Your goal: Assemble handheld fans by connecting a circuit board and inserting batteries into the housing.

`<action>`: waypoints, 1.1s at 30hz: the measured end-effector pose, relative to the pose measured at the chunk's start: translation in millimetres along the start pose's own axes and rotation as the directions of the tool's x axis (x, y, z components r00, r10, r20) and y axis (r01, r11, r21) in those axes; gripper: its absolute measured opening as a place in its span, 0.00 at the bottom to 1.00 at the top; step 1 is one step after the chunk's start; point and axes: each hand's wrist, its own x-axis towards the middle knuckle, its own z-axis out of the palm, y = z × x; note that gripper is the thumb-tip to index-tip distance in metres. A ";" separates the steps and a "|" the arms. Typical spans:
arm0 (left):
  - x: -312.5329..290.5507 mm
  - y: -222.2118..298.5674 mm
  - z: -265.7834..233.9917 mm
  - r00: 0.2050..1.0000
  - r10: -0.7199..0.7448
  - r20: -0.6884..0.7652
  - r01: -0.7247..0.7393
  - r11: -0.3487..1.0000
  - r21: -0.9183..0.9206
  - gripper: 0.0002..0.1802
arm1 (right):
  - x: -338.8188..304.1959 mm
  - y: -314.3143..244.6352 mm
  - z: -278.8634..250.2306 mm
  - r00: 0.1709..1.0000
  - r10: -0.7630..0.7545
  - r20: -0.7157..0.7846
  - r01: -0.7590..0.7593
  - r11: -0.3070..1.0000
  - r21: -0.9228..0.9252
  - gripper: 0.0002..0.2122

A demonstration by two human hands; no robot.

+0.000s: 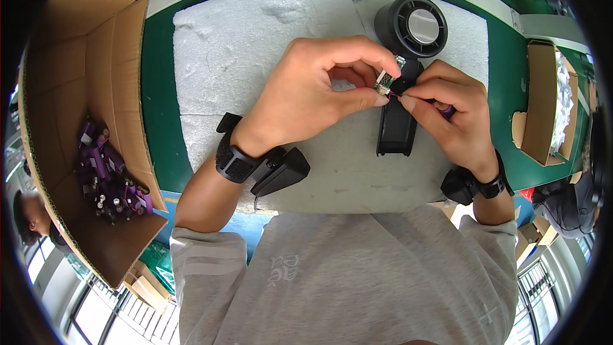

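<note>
My left hand (306, 86) pinches a small circuit board (384, 80) between thumb and forefinger, its pale connector toward me. Close beside it, the thumb and forefinger of my right hand (454, 99) are closed on thin dark red wires (394, 94) that run to the board. Part of a purple battery cell (446, 111) shows under the right fingers; the rest is hidden. Below both hands lies the black handle (396, 133) of what looks like a handheld fan. Its round black head (411, 28), with a silver disc in the middle, lies just beyond on the foam.
White foam sheets (236, 45) cover much of the green table (161, 89). A tall cardboard box (115, 57) at the left holds several purple battery cells (105, 169) with wires. A smaller carton (539, 102) with white packing stands at the right. Other people show at both edges.
</note>
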 end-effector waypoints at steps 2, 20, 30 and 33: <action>-0.4 -0.1 0.3 1.000 -0.003 -0.007 0.003 1.000 0.012 0.20 | -0.2 1.6 1.2 0.998 -0.062 -0.015 0.061 0.997 -0.045 0.02; -0.5 -4.8 7.5 0.990 0.102 -0.095 -0.080 0.974 0.211 0.21 | 2.0 0.1 15.4 0.951 -0.193 -0.241 0.118 0.949 -0.292 0.16; -0.9 -7.1 9.1 0.966 0.238 -0.104 -0.172 0.887 0.429 0.18 | 3.3 0.5 16.1 0.942 -0.195 -0.272 0.110 0.948 -0.299 0.15; -0.5 -8.0 10.4 0.958 0.270 -0.101 -0.196 0.866 0.459 0.18 | 3.3 0.9 16.0 0.938 -0.209 -0.277 0.116 0.941 -0.317 0.16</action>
